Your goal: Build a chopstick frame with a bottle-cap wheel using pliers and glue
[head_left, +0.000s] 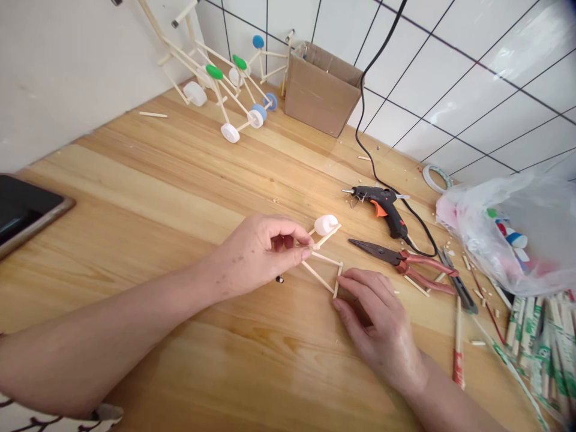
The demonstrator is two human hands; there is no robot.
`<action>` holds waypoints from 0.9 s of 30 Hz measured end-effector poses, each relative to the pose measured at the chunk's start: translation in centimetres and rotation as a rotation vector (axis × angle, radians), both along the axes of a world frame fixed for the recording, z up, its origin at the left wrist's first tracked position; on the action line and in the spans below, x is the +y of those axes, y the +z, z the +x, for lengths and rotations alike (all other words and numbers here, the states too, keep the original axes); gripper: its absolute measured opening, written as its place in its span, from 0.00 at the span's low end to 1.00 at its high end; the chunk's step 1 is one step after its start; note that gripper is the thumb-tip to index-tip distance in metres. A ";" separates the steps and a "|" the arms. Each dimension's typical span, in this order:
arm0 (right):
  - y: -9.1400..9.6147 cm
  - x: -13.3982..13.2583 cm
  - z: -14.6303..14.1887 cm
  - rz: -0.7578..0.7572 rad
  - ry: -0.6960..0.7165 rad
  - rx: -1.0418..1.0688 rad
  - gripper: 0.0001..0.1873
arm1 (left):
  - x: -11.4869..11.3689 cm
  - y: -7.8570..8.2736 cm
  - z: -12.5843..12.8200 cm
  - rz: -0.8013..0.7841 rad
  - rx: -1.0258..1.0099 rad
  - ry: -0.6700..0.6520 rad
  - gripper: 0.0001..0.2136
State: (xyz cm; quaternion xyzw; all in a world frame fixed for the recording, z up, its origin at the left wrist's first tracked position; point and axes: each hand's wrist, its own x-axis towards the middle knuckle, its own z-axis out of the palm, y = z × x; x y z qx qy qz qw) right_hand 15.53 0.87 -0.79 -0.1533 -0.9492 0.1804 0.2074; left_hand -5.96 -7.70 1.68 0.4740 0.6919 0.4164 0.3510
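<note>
A small frame of thin wooden sticks (320,276) is between my two hands, just above or on the table. A white bottle cap (326,225) sits at its far end beside a short stick. My left hand (263,252) is closed, thumb and fingertips pinching the frame near the joint below the cap. With thumb and fingers, my right hand (378,321) grips the short crosspiece at the frame's near right end. A small black-and-white bit (279,279) lies under my left hand; its kind is too small to tell.
A black glue gun (382,204), pliers (405,261) and a utility knife (461,288) lie to the right. Beyond them are a plastic bag (495,210) and wrapped chopsticks (544,342). Stick models with cap wheels (230,132) and a cardboard box (321,96) stand behind; a phone (31,210) lies left.
</note>
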 end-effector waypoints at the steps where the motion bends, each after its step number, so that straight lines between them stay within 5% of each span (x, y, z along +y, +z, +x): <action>1: 0.0 0.0 0.0 0.002 -0.001 0.001 0.14 | 0.0 0.0 0.0 0.000 0.001 0.000 0.08; 27: 0.4 0.1 0.0 -0.048 -0.046 -0.020 0.11 | -0.2 0.0 0.2 0.080 0.043 0.011 0.06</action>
